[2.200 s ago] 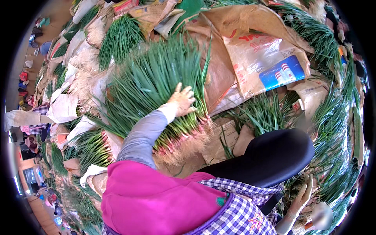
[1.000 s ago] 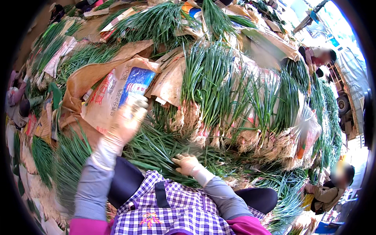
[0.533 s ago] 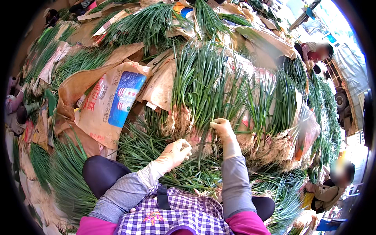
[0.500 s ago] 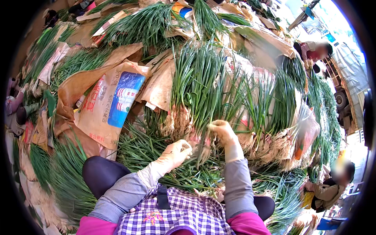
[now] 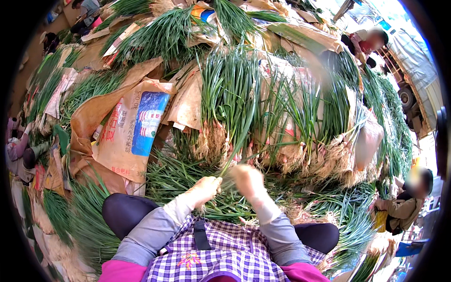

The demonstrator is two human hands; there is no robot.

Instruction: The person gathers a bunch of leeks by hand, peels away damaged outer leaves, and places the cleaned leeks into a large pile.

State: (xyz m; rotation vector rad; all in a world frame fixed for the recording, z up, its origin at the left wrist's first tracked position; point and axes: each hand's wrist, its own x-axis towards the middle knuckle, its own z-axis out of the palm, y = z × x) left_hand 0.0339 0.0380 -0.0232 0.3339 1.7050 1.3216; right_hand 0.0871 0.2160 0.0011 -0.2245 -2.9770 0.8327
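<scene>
The checked apron (image 5: 206, 251) is nearest, lying below and to the right of the tan sack with the blue panel (image 5: 126, 136). The left knee (image 5: 128, 214) is bent just below that sack. The person's left hand (image 5: 203, 190) is to the lower right of the sack, thumb and fingertips pressed together on a long green onion stalk (image 5: 240, 141) that slants up and away to the right. Farther right of the sack, beside the left hand, the right hand (image 5: 247, 181) is blurred; whether it grips anything cannot be told.

Loose green onions (image 5: 169, 175) lie around the hands, right of the sack's lower end. Beyond them, also to its right, a row of onions (image 5: 230, 87) lies with pale roots (image 5: 210, 141) toward the person.

More leafy bunches (image 5: 162, 35) lie beyond the sack's upper end. Well to its right a co-worker (image 5: 399, 204) is bent over; farther off, above and right of the sack, are another person (image 5: 369, 44) and a vehicle's wheel (image 5: 407, 97).
</scene>
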